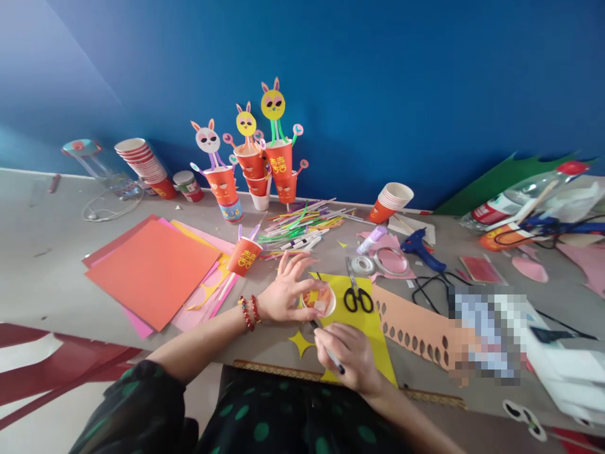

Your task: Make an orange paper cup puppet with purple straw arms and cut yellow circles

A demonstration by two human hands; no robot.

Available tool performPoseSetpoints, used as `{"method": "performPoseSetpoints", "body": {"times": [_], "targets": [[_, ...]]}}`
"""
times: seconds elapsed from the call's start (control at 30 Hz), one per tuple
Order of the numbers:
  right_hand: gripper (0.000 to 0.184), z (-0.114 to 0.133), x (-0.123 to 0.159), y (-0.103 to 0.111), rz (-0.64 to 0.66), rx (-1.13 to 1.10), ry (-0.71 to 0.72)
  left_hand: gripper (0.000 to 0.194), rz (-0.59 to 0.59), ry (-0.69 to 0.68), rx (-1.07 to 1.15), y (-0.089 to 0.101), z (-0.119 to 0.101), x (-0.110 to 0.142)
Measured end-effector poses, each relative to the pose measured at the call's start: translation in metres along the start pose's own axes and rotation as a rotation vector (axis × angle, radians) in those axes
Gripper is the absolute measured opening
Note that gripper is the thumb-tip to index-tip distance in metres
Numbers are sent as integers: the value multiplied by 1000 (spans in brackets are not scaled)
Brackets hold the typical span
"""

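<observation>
My left hand (289, 294) reaches over a small round white-rimmed container (332, 301) holding orange paper pieces. Its fingers are stretched and spread, with thumb and forefinger apart over the container; whether they touch it is unclear. In my right hand (352, 356) is a black-tipped pen (336, 360), its front end close to my left thumb. Under both lies a yellow paper sheet (378, 340), with black-handled scissors (358, 299) on it. A yellow star-like scrap (301, 344) rests left of my right hand.
Orange paper with leaf-shaped holes (411, 325) lies right, near a blue glue gun (422, 249) and tape (362, 265). Behind my hands are pipe-cleaner-like sticks (302, 230), a red cup (244, 255) and rabbit-faced cup figures (278, 157). Orange sheets (154, 271) lie left.
</observation>
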State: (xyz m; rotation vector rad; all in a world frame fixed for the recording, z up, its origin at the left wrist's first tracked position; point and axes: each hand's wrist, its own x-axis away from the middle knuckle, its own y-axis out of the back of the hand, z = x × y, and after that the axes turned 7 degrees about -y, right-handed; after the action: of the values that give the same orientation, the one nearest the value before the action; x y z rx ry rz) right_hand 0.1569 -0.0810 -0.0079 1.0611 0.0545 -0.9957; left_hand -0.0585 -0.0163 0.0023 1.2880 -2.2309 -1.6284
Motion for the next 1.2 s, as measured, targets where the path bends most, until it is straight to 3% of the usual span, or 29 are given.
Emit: {"method": "performPoseSetpoints", "body": {"times": [0.1,0.27,0.67,0.97,1.2], "targets": [[22,4,-6,-13,28,156,75,58,11,-2,20,-2,2,0],[16,7,-15,-25,-32,361,126,59,53,4,52,-2,4,0],[17,13,-17,-40,-72,464,59,55,57,-20,46,-2,7,-1],[20,15,-9,-29,-25,367,1,55,49,-35,40,-4,8,-1],[14,5,5,2,-155,-16,-88,55,53,-33,52,-4,8,-1]]}}
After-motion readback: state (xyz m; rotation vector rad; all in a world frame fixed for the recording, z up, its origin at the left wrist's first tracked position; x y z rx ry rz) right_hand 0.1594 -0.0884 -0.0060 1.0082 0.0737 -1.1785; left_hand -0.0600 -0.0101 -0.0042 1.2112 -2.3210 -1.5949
